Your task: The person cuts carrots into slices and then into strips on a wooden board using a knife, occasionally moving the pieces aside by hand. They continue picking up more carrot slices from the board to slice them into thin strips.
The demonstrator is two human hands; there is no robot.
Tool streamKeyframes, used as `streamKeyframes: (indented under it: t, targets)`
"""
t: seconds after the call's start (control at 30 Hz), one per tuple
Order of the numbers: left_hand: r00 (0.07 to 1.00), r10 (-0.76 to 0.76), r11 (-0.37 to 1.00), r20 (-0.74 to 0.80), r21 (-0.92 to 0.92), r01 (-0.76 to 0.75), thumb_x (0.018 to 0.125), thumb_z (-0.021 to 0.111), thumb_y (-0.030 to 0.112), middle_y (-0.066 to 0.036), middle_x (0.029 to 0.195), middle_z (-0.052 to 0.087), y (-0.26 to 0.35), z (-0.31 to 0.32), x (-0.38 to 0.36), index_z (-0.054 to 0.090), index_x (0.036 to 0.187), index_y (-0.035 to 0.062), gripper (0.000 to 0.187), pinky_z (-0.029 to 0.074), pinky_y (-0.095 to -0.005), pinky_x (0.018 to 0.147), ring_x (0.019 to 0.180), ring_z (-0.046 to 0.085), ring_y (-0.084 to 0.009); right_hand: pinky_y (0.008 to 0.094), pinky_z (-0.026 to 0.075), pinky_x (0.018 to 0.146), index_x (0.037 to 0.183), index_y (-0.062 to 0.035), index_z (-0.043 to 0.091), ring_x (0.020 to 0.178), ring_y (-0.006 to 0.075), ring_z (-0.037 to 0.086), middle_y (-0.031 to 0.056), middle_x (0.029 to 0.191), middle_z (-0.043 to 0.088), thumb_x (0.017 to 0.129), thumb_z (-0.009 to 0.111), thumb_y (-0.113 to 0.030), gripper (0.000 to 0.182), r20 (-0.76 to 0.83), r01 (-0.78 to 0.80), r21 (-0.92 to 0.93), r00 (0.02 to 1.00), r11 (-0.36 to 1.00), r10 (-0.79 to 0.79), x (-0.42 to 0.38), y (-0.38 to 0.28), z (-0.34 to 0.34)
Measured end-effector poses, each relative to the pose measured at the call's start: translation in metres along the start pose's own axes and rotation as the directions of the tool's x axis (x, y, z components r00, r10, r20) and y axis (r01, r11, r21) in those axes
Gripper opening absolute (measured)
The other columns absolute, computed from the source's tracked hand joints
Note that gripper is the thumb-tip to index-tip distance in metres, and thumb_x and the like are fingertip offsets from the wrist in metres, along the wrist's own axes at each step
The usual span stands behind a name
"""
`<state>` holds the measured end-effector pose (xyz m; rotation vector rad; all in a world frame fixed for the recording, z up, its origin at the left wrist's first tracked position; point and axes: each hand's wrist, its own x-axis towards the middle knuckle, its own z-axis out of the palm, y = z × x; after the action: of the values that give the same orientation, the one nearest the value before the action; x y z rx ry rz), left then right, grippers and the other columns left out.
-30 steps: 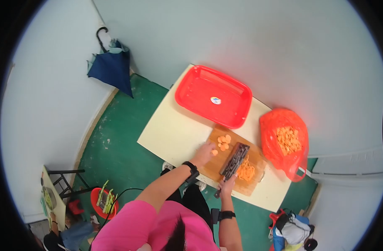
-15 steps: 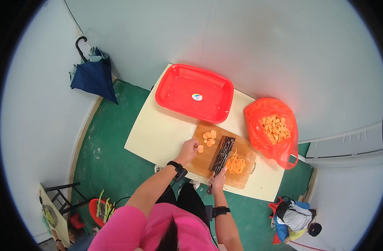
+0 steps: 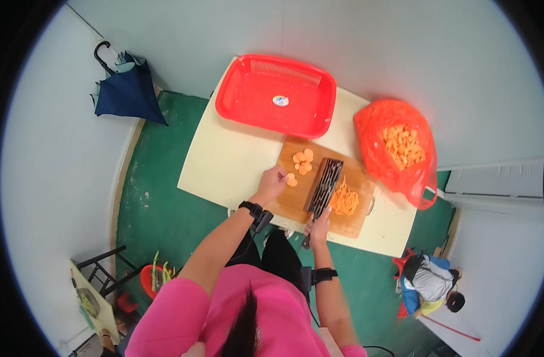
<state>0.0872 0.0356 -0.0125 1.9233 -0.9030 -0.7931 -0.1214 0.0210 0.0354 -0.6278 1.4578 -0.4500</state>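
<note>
Several carrot slices [image 3: 302, 160] beside left hand [image 3: 272, 184]

Light: bright, even, soft shadows only.
Lens: strong fisheye bending, black vignette at edges.
Sharpness: centre was clear, rim softer.

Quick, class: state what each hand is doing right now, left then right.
Left hand: closed on a carrot slice over the cutting board.
Right hand: closed on the cleaver handle.
</note>
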Motion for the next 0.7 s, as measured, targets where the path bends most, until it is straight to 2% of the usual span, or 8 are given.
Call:
streamKeyframes:
  t: [0.17,0.27,0.37,0.43,0.47,0.53,0.67,0.7]
  targets:
    - [0.998,-0.016,0.997,0.065,-0.080,0.021,0.087,0.070,0.003,-0.011,0.078,0.069,0.002,0.000,0.001,0.061,0.091,-0.0006,0.010,0.054,-0.0313,0.064,0.068,0.068,-0.0185,0.0289,0.031,0.035,0.076,-0.0085,0.048,0.036,0.0131,0.037,-0.0005,0.048,0.037,0.097,0.025,-0.074,0.073,0.002,0.005,0.031,1.000,1.000,-0.005,0.005,0.006,0.000]
    - [0.999,-0.026,0.993,0.040,-0.112,0.030,0.083,0.074,0.007,-0.012,0.074,0.067,-0.010,0.005,0.000,0.063,0.086,0.0006,0.013,0.053,-0.0352,0.064,0.067,0.066,-0.0246,0.0292,0.031,0.035,0.076,-0.0086,0.049,0.036,0.0133,0.037,-0.0002,0.048,0.038,0.097,0.026,-0.074,0.073,-0.013,-0.016,0.039,1.000,0.999,0.016,-0.001,-0.002,0.003]
    - [1.000,0.001,0.997,-0.031,-0.082,-0.004,0.084,0.073,0.008,-0.012,0.074,0.067,-0.008,0.004,-0.002,0.063,0.086,0.0007,0.012,0.053,-0.0354,0.066,0.069,0.066,-0.0234,0.0296,0.031,0.035,0.074,-0.0091,0.048,0.036,0.0137,0.037,0.0001,0.049,0.038,0.097,0.026,-0.074,0.073,-0.012,-0.012,0.042,1.000,0.999,0.013,-0.003,-0.003,0.003]
    - [0.995,0.032,0.999,-0.098,-0.018,-0.034,0.090,0.069,0.008,-0.010,0.078,0.069,-0.005,0.004,-0.004,0.061,0.092,-0.0014,0.012,0.053,-0.0296,0.063,0.066,0.066,-0.0156,0.0300,0.031,0.035,0.073,-0.0095,0.046,0.036,0.0138,0.038,0.0003,0.049,0.039,0.097,0.026,-0.074,0.072,-0.019,-0.017,0.031,1.000,0.999,0.018,-0.006,-0.005,0.004]
    - [0.994,0.043,0.999,-0.101,-0.018,-0.045,0.090,0.069,0.008,-0.010,0.078,0.069,-0.005,0.003,-0.004,0.061,0.092,-0.0014,0.012,0.053,-0.0296,0.063,0.066,0.066,-0.0156,0.0300,0.031,0.035,0.073,-0.0095,0.046,0.036,0.0138,0.038,0.0003,0.049,0.039,0.097,0.026,-0.074,0.072,-0.018,-0.007,0.035,1.000,0.999,0.007,-0.006,-0.006,0.004]
    - [0.987,-0.160,0.984,-0.006,-0.081,0.159,0.087,0.070,0.011,-0.012,0.076,0.068,-0.011,0.002,-0.003,0.064,0.087,0.0013,0.011,0.053,-0.0354,0.067,0.070,0.066,-0.0233,0.0303,0.031,0.035,0.073,-0.0098,0.046,0.036,0.0141,0.038,0.0003,0.049,0.039,0.097,0.026,-0.074,0.071,-0.022,-0.016,0.041,1.000,0.999,0.017,-0.004,-0.004,0.003]
    - [0.986,-0.162,0.986,0.049,-0.024,0.163,0.088,0.070,0.012,-0.013,0.077,0.069,-0.011,0.003,-0.010,0.064,0.087,0.0015,0.011,0.053,-0.0362,0.067,0.071,0.067,-0.0261,0.0307,0.031,0.035,0.072,-0.0097,0.047,0.036,0.0143,0.038,0.0004,0.049,0.039,0.097,0.026,-0.074,0.072,-0.009,0.000,0.050,1.000,0.999,0.000,0.001,0.002,0.000]
    - [0.996,-0.082,0.996,0.022,0.026,0.082,0.088,0.069,0.011,-0.012,0.075,0.068,-0.017,0.007,-0.009,0.064,0.090,0.0012,0.012,0.053,-0.0345,0.064,0.067,0.066,-0.0237,0.0308,0.031,0.035,0.070,-0.0096,0.047,0.036,0.0143,0.038,0.0004,0.048,0.039,0.097,0.026,-0.074,0.073,-0.017,0.015,0.026,1.000,1.000,-0.015,0.001,0.003,0.000]
